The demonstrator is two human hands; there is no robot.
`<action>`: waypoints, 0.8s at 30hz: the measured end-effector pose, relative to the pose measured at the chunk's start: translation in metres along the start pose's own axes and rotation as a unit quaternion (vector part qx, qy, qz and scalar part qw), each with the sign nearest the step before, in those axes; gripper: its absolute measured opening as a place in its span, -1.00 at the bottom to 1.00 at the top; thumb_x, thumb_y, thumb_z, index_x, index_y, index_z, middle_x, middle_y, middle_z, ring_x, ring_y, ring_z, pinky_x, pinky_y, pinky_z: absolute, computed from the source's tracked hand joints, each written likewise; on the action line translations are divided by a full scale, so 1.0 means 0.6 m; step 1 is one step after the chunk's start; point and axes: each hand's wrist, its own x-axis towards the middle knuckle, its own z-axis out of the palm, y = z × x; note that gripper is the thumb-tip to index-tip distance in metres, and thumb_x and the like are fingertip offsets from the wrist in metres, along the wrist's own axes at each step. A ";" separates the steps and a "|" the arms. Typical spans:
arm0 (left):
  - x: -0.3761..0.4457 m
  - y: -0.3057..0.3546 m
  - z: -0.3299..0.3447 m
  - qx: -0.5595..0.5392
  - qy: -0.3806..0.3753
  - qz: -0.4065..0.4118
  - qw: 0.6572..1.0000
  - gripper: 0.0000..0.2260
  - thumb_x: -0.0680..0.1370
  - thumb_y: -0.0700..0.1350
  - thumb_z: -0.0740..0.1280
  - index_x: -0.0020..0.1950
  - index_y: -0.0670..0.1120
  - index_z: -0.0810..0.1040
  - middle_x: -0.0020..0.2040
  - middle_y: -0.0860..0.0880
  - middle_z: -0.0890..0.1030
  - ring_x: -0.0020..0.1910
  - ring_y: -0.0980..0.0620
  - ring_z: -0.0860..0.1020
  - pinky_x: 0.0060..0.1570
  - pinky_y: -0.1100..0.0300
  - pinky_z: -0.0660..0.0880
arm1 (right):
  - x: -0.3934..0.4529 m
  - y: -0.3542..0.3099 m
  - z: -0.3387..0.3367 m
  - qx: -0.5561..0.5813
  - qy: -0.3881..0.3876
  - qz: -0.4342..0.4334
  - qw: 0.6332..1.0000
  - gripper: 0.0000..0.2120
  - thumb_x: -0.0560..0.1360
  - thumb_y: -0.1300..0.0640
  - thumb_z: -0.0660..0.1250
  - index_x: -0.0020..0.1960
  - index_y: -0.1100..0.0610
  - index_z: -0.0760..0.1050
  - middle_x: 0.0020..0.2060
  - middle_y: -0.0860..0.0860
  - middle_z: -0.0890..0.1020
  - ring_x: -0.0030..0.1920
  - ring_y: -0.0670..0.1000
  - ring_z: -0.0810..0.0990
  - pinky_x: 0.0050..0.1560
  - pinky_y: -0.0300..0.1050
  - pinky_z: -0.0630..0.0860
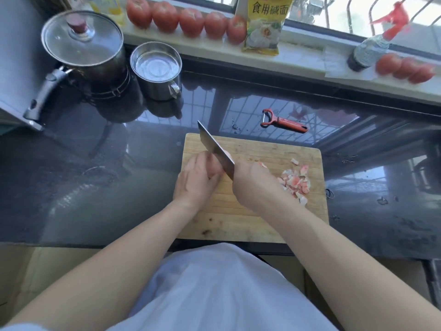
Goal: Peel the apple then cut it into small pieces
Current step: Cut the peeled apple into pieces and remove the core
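Observation:
On the wooden cutting board (262, 149) my left hand (198, 177) curls over a pale piece of apple (216, 168), most of it hidden under the fingers. My right hand (253, 180) grips the handle of a cleaver (214, 149); its blade runs up and to the left, edge down against the apple beside my left fingers. A heap of small pink-and-white apple bits (296, 181) lies on the board's right side. A red peeler (281, 121) lies on the dark counter behind the board.
A lidded pot (83, 48) and a steel mug (157, 70) stand at the back left. Tomatoes (186, 20), a yellow packet (265, 25) and a spray bottle (367, 52) line the window sill. The glossy counter (95, 175) surrounds the board.

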 end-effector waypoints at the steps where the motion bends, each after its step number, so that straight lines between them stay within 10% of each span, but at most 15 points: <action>1: -0.013 0.004 0.005 0.015 -0.023 0.003 1.000 -0.73 0.57 0.13 0.35 0.20 0.09 0.41 0.19 0.09 0.53 0.14 -0.08 0.54 0.06 -0.03 0.51 | -0.006 0.003 -0.014 -0.015 -0.031 0.003 0.999 -0.77 0.55 0.32 0.14 0.16 0.15 0.43 -0.27 0.04 0.41 -0.15 0.13 0.56 -0.21 -0.01 0.56; 10: -0.087 -0.032 0.062 0.090 0.005 0.215 0.973 -0.78 0.54 -0.06 0.41 0.15 -0.10 0.55 0.18 -0.04 0.51 0.13 -0.09 0.50 -0.10 -0.02 0.55 | -0.030 0.025 -0.015 -0.047 -0.086 0.000 0.995 -0.77 0.59 0.27 0.18 0.23 0.17 0.43 -0.21 0.06 0.52 -0.18 0.09 0.62 -0.24 -0.08 0.60; 24: -0.069 -0.002 0.048 -0.044 -0.007 0.018 0.999 -0.70 0.63 0.13 0.32 0.28 0.01 0.54 0.22 0.05 0.56 0.15 -0.08 0.57 0.10 -0.04 0.52 | -0.029 0.055 0.121 0.033 0.107 -0.047 0.993 -0.74 0.64 0.23 0.05 0.31 0.07 0.23 -0.26 0.11 0.57 -0.30 0.21 0.51 -0.34 0.00 0.32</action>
